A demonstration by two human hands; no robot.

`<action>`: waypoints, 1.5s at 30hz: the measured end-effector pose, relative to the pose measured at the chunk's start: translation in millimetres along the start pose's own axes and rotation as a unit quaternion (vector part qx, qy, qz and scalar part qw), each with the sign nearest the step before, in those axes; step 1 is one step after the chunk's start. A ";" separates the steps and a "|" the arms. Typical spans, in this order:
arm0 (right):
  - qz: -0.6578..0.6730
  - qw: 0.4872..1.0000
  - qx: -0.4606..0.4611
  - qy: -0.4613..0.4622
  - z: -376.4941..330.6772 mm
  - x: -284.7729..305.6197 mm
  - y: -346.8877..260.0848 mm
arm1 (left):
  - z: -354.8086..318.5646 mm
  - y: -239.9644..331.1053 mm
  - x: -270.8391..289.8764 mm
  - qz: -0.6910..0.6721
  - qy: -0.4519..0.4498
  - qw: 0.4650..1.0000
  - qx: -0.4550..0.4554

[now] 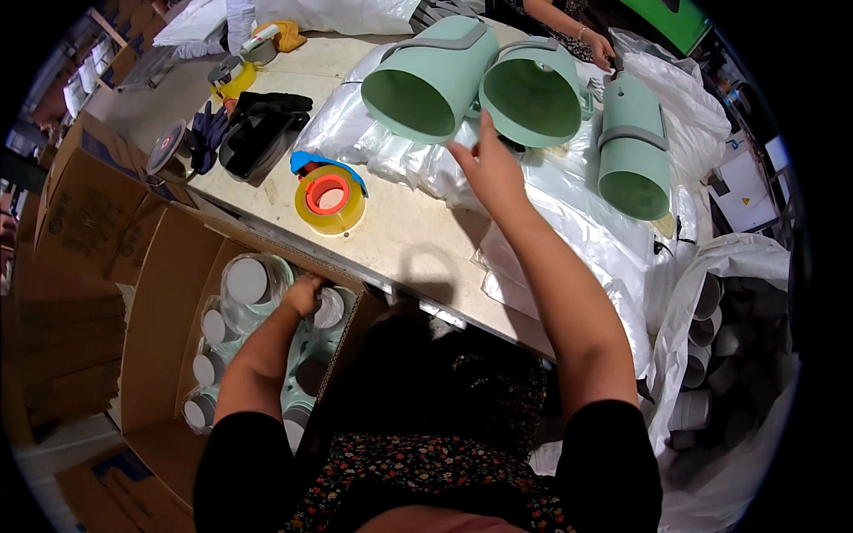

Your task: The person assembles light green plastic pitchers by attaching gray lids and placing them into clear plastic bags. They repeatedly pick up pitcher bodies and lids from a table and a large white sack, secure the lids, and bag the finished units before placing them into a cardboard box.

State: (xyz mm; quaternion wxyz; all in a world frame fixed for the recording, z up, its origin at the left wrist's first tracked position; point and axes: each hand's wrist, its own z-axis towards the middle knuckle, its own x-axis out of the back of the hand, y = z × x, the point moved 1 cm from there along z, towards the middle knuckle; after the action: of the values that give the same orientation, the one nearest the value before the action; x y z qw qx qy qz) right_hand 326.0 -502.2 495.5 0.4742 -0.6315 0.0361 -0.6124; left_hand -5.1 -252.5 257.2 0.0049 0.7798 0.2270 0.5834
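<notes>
In the carton at lower left, my left hand [305, 293] is closed on a plastic-wrapped cylinder [329, 308] with a pale round end; its fingertips are partly hidden. My right hand [498, 178] reaches over the table with thumb and forefinger apart. Its forefinger is at the rim of a hollow mint-green housing [531, 98] with a grey band. Left of that lies a larger mint-green housing [413, 102], its open end toward me. A third mint-green housing [633, 169] stands apart to the right, near another person's hand [600, 49].
A roll of yellow tape [348, 213], a black tape dispenser [262, 147] and dark gloves [210, 133] lie on the table [400, 235]. Clear plastic bags [577, 226] are stacked under the housings. The carton [164, 338] holds several wrapped pieces. A white sack [684, 311] of grey parts stands right.
</notes>
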 end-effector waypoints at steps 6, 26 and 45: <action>-0.122 0.992 -0.008 0.010 52.6 -23.9 0.9 | 17.5 7.3 -38.0 -0.064 0.034 0.997 0.017; 0.193 0.980 0.021 0.041 -344.7 127.4 52.5 | -139.2 208.8 164.5 -0.300 0.372 0.870 -0.123; -0.271 0.884 -0.182 0.334 -465.5 344.2 289.9 | -113.2 462.6 135.9 -0.168 -0.135 0.958 -0.189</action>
State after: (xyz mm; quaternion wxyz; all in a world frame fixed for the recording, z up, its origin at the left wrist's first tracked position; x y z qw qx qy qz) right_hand 190.3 -1134.9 470.6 0.1265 -0.4499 0.1308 -0.8743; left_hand 82.1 -647.6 542.8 0.2807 0.7866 0.2380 0.4958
